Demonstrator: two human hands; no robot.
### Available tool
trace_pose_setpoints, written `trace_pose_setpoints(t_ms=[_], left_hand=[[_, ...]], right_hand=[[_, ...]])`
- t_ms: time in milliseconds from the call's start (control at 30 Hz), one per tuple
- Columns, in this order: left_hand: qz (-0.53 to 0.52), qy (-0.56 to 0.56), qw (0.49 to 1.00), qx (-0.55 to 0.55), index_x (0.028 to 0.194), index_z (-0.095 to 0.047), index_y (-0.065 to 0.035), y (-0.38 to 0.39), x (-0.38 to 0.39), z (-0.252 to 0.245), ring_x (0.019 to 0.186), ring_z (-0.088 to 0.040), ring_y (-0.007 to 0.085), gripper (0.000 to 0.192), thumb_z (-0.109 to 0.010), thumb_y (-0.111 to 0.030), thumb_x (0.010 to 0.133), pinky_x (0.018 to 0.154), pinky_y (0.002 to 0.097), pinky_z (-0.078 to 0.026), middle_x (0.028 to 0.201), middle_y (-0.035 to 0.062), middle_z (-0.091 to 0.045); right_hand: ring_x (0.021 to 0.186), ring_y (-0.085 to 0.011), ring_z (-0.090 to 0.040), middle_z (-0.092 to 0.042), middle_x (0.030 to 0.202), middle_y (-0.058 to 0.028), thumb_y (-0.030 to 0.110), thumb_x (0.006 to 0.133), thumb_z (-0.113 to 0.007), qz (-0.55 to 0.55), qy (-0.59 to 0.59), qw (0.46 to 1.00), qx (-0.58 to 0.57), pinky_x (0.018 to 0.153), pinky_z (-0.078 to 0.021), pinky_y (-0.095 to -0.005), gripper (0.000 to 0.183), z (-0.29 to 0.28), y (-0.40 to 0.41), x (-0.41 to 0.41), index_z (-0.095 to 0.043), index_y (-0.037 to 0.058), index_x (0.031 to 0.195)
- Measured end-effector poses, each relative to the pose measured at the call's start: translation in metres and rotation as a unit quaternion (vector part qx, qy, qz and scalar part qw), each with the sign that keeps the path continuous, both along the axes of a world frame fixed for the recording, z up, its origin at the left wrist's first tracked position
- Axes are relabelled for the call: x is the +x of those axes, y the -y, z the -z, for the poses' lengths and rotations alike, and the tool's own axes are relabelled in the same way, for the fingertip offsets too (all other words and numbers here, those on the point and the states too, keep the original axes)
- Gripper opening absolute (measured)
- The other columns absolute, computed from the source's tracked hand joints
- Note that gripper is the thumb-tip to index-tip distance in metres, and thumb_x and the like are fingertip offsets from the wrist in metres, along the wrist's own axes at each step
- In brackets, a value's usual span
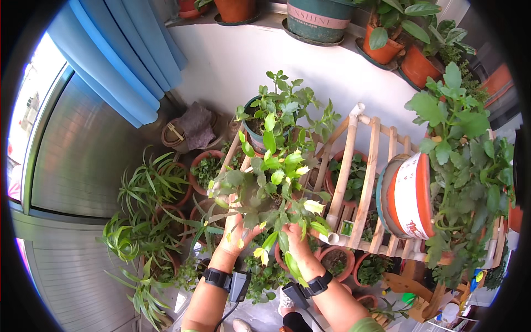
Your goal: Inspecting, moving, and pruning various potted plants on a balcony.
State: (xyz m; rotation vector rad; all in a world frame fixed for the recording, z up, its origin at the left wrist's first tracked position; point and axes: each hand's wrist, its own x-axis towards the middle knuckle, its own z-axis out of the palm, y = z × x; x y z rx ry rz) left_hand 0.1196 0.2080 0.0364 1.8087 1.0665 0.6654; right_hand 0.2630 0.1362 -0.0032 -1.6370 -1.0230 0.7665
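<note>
A holiday cactus with flat, jointed green stems and pale yellow-green tips spreads in front of me. My left hand grips its left side from below, partly under the leaves. On the near right side, my right hand has its fingers tucked beneath the foliage. Leaves hide the container and most of my fingers. Just beyond, a leafy succulent grows in a dark green pot. A slatted wooden plant rack stands beside my hands, to the right.
A white-banded orange pot with a bushy plant sits on the rack's right part. Potted spider plants and several terracotta pots crowd the floor. Blue curtains hang at upper left; pots line the ledge.
</note>
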Motion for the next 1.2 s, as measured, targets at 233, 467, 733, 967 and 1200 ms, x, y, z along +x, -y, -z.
trace_pose_setpoints(t_ms=[233,467,733,967,1200], left_hand=[[0.045,-0.177,0.975,0.129,0.115,-0.037,0.0034,0.002,-0.006,0.03,0.103,-0.039,0.0358,0.073,-0.073,-0.025,0.058,0.092,0.0409,-0.03,0.112,0.0205,-0.041],[0.011,-0.15,0.983,0.109,0.107,-0.045,0.0011,0.0,-0.011,0.036,0.098,-0.043,0.0369,0.053,-0.063,-0.017,0.06,0.088,0.0429,-0.033,0.106,0.0194,-0.046],[-0.004,-0.178,0.98,0.088,0.061,-0.053,-0.0009,-0.002,0.011,-0.015,0.069,-0.05,0.0324,0.01,-0.054,-0.01,0.064,0.067,0.0414,-0.038,0.067,0.0131,-0.054],[-0.004,-0.14,0.989,0.051,0.07,-0.054,-0.0041,-0.001,0.001,-0.008,0.074,-0.05,0.0331,0.011,-0.054,-0.013,0.063,0.068,0.0426,-0.038,0.075,0.0147,-0.055],[0.056,-0.116,0.992,0.018,0.1,-0.047,-0.0098,-0.007,-0.025,-0.003,0.078,-0.051,0.0184,0.032,-0.055,-0.007,0.069,0.067,0.0335,-0.044,0.089,0.0034,-0.051]], right_hand=[[0.06,-0.0355,-0.052,-0.055,0.064,-0.017,0.005,0.072,-0.046,0.006,0.016,1.0,0.006,0.053,-0.0399,-0.0428,0.01,-0.006,0.0,0.0,-0.053,-0.0011,0.075],[0.057,-0.0249,-0.052,-0.052,0.062,-0.0155,0.007,0.075,-0.049,-0.039,0.084,0.995,-0.037,0.054,-0.0388,-0.0354,0.012,-0.056,0.0,0.004,-0.049,-0.0046,0.078],[0.059,-0.0345,-0.054,-0.054,0.061,-0.0202,0.019,0.078,-0.045,-0.082,0.137,0.984,-0.082,0.055,-0.0417,-0.0411,0.024,-0.034,0.007,0.005,-0.053,-0.0034,0.072],[0.06,-0.0389,-0.053,-0.053,0.061,-0.0218,0.02,0.08,-0.043,-0.129,0.11,0.978,-0.125,0.057,-0.0417,-0.0436,0.027,-0.038,0.01,0.004,-0.054,-0.0037,0.072],[0.049,-0.0338,-0.05,-0.048,0.052,-0.0169,0.007,0.075,-0.048,-0.037,0.109,0.992,0.056,0.045,-0.0395,-0.0408,0.011,-0.064,-0.003,0.001,-0.05,-0.0023,0.071]])
